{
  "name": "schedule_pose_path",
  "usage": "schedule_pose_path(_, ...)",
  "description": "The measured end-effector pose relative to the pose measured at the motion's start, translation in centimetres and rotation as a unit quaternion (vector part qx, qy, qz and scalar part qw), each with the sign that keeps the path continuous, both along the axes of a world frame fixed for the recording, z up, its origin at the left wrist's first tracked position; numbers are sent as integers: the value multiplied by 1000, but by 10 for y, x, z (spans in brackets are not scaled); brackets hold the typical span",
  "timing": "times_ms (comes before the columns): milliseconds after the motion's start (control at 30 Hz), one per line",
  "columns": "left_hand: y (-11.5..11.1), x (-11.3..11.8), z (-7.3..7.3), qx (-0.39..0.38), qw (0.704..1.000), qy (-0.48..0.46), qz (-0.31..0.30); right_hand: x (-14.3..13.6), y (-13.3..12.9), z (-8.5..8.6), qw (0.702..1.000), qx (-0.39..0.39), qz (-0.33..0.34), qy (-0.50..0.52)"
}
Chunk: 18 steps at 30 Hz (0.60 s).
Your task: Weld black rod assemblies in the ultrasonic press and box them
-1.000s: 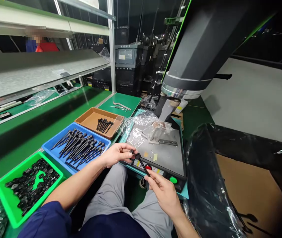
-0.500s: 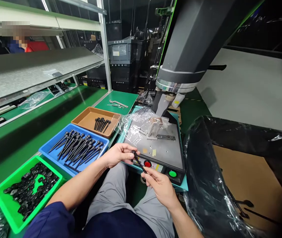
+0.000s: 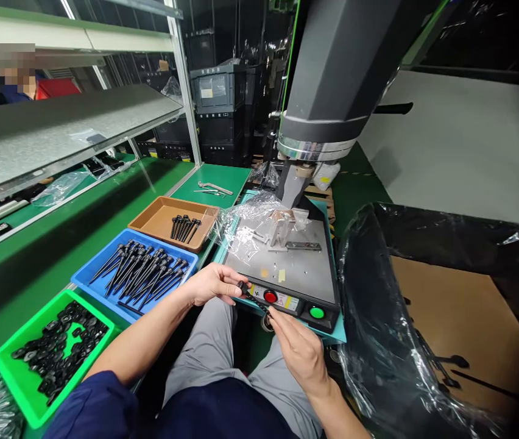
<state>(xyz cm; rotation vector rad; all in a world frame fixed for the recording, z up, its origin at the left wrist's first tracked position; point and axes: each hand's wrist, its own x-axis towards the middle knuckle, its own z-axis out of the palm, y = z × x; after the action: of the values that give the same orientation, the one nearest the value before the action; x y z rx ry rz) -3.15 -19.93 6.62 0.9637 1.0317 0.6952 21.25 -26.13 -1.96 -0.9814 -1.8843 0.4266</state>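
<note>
Between my two hands is a black rod-shaped part (image 3: 256,300) with a thicker head, tilted down to the right. My left hand (image 3: 214,284) pinches the head end between thumb and fingers. At the thin lower end, my right hand (image 3: 296,346) has its fingers closed on the rod. Just beyond them is the machine base (image 3: 282,256) with a red button (image 3: 270,296) and a green button (image 3: 317,313) on its front. Left of my hands, a blue tray (image 3: 79,281) holds many similar black rods (image 3: 138,271).
A brown tray (image 3: 150,210) holds several short black parts. A green bin (image 3: 8,360) contains small black pieces. Above the base hangs the large machine head (image 3: 323,128). On the right stands a plastic-lined box (image 3: 364,292) with rods inside. A person (image 3: 17,82) is behind the shelf.
My right hand has turned, its fingers now straighter along the rod's lower end. The left hand still pinches the head. The whole view has shifted slightly.
</note>
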Motion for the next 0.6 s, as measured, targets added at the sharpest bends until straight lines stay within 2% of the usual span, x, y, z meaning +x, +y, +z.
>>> schedule_pose_path(133,0,1,1,8,1000,28,0,3,-1,2,1000,-18,6,24)
schedule_pose_path(200,-1,3,-1,14,1000,15,-5,2,-2,4,994,-79,18,66)
schedule_pose_path(300,-3,5,-3,15,999,-25,-27,-1,-5,3,969,-202,44,133)
schedule_pose_path(367,-5,7,-5,17,999,-36,-31,-3,-7,-2,953,-254,38,160)
schedule_pose_path(467,-7,16,-8,21,998,-41,-34,-5,-9,-15,938,-289,14,189)
schedule_pose_path(600,-12,40,-23,52,996,-70,-9,-7,-7,-29,911,-355,70,196)
